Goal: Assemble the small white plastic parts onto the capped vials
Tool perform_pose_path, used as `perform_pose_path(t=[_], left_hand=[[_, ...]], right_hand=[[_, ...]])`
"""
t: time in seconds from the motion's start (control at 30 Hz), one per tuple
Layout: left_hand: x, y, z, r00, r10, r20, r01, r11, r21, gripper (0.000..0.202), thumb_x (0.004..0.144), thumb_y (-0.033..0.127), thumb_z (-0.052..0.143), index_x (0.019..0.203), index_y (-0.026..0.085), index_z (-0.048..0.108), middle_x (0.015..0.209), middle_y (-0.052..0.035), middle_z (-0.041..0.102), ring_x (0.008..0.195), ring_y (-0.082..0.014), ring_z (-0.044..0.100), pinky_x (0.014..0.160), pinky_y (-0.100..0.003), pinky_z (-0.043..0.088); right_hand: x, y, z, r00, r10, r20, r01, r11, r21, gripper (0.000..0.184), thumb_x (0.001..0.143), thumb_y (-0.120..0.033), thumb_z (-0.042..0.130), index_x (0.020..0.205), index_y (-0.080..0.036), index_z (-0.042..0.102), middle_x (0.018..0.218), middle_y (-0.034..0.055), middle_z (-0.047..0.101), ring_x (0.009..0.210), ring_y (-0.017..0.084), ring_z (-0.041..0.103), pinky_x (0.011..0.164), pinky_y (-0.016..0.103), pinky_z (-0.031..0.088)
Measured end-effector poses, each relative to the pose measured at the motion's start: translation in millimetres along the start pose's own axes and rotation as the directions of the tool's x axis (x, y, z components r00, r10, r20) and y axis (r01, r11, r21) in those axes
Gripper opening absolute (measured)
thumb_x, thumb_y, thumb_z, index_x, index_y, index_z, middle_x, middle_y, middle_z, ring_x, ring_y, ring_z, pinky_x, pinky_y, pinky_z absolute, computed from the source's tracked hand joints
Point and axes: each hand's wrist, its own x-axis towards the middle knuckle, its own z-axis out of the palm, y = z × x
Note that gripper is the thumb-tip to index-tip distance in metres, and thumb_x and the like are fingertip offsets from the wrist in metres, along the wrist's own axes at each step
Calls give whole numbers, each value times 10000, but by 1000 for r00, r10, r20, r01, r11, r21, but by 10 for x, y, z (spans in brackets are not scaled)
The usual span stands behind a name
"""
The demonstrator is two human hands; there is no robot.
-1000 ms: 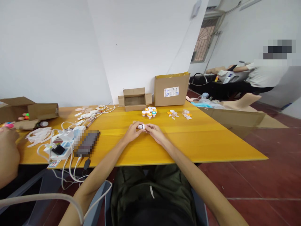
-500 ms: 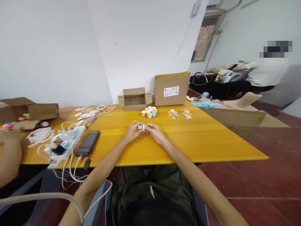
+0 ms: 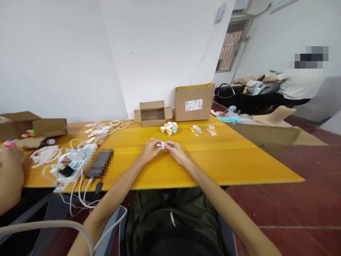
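Note:
My left hand (image 3: 149,150) and my right hand (image 3: 175,150) meet over the middle of the yellow table (image 3: 229,160). Both pinch one small white part (image 3: 160,144) between their fingertips, fingers curled around it. Beyond them lies a cluster of small white cups with orange and blue caps (image 3: 168,128). To its right lie two small piles of orange and white pieces (image 3: 196,129), (image 3: 212,131).
A small open cardboard box (image 3: 152,113) and a larger closed box (image 3: 194,101) stand at the table's far edge. White cables, a power strip and a phone (image 3: 99,164) lie at left. Another person's arm (image 3: 9,176) rests at the left; someone else sits at the back right (image 3: 298,87).
My hands stay together on the small white part, with only slight finger movement. The other person's hand at left has shifted a little.

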Motion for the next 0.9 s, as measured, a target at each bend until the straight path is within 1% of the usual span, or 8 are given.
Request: perform_pose_path(t=[0.2,0.4,0.5,0.67,0.8,0.9], left_hand=[[-12,-16,-14,999,49,8,-49,999,-2,260,873,389,654,1055,206,682,901,-59,688,844,-205,610,794,-340,494],[-17,-2,-19,998,69,10,-69,998,3,238,879,361,646,1057,207,675,902,-59,686,861,-210,614,825,-354,492],[-20,11,-14,999,39,9,-39,999,15,216,864,345,664,1033,210,676,901,-53,689,859,-204,621,819,-343,498],[-31,29,-3,1000,-8,2,8,1000,13,160,856,305,665,980,205,683,887,-48,696,824,-192,630,799,-327,508],[-37,25,3,999,-32,-2,32,999,11,172,853,326,666,972,203,688,863,-44,696,798,-190,629,781,-326,510],[-37,22,6,1000,-22,-10,22,1000,7,181,853,340,668,968,202,691,864,-47,700,793,-191,629,772,-322,510]], right_hand=[[-13,-31,4,1000,15,14,-14,1000,-9,397,585,-550,839,785,-217,758,745,17,693,673,144,548,666,292,414],[-12,-29,7,1000,26,9,-26,1000,-13,397,574,-545,844,762,-207,755,730,14,688,652,134,534,651,284,407],[1,-2,7,1000,20,6,-20,1000,-19,389,584,-543,839,769,-211,758,757,24,703,672,146,550,661,292,418],[9,35,13,1000,10,-8,-10,1000,-9,412,560,-546,849,797,-219,766,783,32,723,712,163,582,692,301,439],[-5,28,22,1000,13,-4,-13,1000,-3,413,556,-549,852,800,-226,769,802,37,730,736,176,599,721,315,454],[-11,21,26,1000,18,-14,-18,1000,4,442,524,-574,860,787,-230,772,818,38,732,745,177,602,730,314,461]])
